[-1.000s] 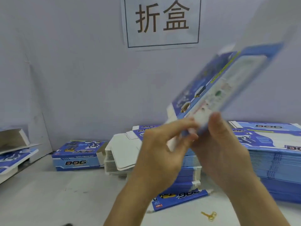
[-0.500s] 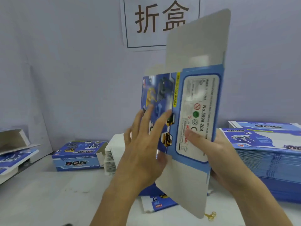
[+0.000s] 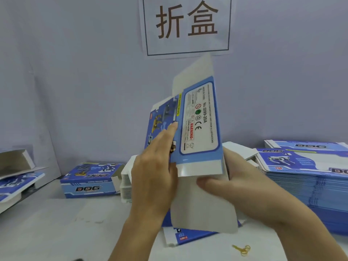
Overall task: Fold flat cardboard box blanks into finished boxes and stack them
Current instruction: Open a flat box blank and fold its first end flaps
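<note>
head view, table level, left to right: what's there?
Opened boxes at the left edge → finished DOG box → white stack of blanks → left hand → box blank being folded → right hand → tall blue stack of flat blanks.

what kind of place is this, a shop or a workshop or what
Most likely a packing or assembly workstation. A wall sign reads "fold boxes" in Chinese, a tall stack of flat blanks sits on the table, and a finished box lies by the wall.
</note>
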`<state>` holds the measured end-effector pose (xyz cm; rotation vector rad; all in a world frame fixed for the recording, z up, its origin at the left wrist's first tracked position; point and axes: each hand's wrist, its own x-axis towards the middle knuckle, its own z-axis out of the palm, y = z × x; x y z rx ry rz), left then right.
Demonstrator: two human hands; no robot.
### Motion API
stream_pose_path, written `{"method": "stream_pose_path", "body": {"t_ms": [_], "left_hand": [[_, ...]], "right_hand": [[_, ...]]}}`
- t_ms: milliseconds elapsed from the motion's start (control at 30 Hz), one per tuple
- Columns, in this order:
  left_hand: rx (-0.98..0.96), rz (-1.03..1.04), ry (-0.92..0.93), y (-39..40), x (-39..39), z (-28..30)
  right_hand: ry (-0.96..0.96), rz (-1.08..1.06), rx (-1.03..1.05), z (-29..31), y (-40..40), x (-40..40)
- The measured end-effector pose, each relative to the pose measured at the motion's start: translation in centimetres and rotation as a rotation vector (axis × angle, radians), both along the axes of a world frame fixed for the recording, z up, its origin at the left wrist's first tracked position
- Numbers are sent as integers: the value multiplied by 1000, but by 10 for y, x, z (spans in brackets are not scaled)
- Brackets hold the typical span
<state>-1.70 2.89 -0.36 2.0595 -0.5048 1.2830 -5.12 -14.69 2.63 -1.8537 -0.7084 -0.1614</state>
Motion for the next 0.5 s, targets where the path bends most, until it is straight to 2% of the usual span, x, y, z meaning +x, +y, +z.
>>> {"method": "stream_pose_path", "body": {"t_ms": [133,233,300,367,500], "left_hand": [[61,31,-41,5,-3,5],[107,-89,37,2,-3,10],[70,-156,112,1,-4,13],[35,-137,139,3,-3,11],[-128,-83,248,10,2,8]], "right_hand": [[18,-178,-29,4,-9,4],[-25,-224,-74,1,-10,8],[-93,-229,-128,-2,-8,10],[-182,-229,-152,-3,-7,10],[-275,-57,-11,0,-4,7]]}}
